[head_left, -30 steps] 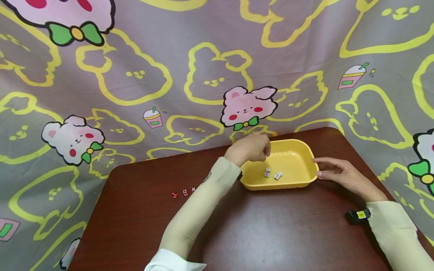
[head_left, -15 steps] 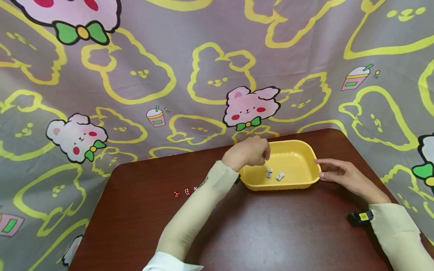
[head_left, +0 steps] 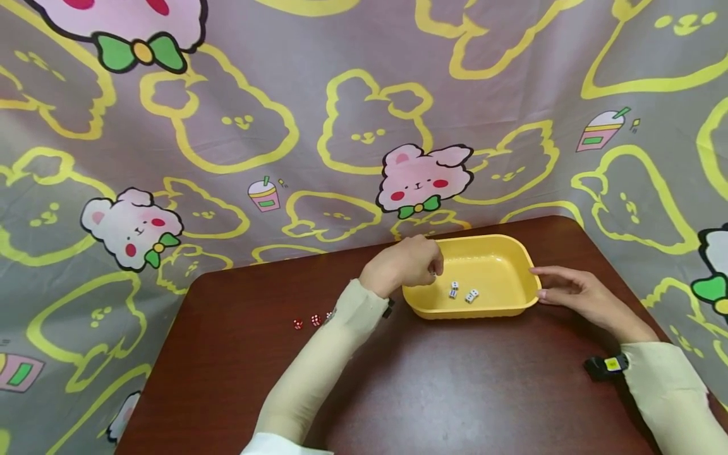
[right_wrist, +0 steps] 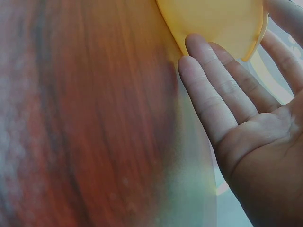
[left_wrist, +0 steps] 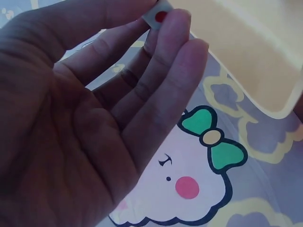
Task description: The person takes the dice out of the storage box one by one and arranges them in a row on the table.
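My left hand [head_left: 406,265] is over the left end of a yellow plastic tray [head_left: 514,309]. Its thumb and fingertips pinch a white die [left_wrist: 158,16], whose red pip shows in the left wrist view. On the tray's floor lie several white dice [head_left: 469,297], in two close pairs. At the tray's right end is my right hand [head_left: 586,302], fingers nearly straight, with the fingertips and thumb tip touching the rim. The right wrist view has those fingers [right_wrist: 210,94] right against the tray's end wall.
Red dice [head_left: 315,320] lie in a row on the dark brown table [head_left: 239,354], left of the tray; my left forearm partly covers the rightmost. A patterned curtain [head_left: 318,126] hangs close behind the tray and along the table's right side.
My left hand has moved a little left and toward me, from inside the tray to its left end, carrying the die. My right hand has stayed at the rim.
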A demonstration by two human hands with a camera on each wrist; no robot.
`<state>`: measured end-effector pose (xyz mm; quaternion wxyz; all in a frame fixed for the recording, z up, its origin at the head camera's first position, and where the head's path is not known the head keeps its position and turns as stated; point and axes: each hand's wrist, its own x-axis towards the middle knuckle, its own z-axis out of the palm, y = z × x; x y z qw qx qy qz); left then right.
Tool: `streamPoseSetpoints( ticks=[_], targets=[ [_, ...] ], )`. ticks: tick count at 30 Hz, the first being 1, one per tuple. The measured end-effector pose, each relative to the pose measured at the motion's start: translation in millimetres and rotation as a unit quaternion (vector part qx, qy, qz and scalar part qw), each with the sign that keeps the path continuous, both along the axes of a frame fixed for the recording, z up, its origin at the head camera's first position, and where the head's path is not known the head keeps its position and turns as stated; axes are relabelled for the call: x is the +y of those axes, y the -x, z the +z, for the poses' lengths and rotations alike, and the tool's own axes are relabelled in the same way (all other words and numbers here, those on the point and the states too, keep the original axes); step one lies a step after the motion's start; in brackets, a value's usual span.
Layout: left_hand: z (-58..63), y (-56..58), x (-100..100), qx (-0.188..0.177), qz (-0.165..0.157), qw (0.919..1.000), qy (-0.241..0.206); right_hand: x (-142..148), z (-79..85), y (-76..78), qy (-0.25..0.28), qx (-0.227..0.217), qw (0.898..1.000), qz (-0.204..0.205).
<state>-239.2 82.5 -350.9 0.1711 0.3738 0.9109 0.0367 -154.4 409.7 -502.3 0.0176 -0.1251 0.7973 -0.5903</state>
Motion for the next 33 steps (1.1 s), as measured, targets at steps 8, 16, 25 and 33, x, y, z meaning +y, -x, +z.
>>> streamPoseSetpoints(
  ticks=[8, 16, 25, 33],
  targets=[
    [3.9, -6.8, -18.6, -0.004, -0.003, 0.9997, -0.025, 0.6, 2.6, 2.2, -0.007, -0.006, 1.000, 0.011],
    [1.6, -10.4, -31.4, 0.005, -0.001, 0.9998, -0.018, 4.9, 3.7, -3.0, -0.029, -0.016, 0.999, 0.007],
    [4.2, -15.3, -42.1, 0.009, 0.004, 0.9997, -0.022, 5.6, 2.1, -6.6, -0.027, -0.019, 0.999, 0.008],
    [3.1, -18.3, -52.4, 0.021, -0.007, 0.9993, -0.030, 3.7, -0.2, -4.7, -0.012, -0.010, 1.000, 0.018]
  ],
)
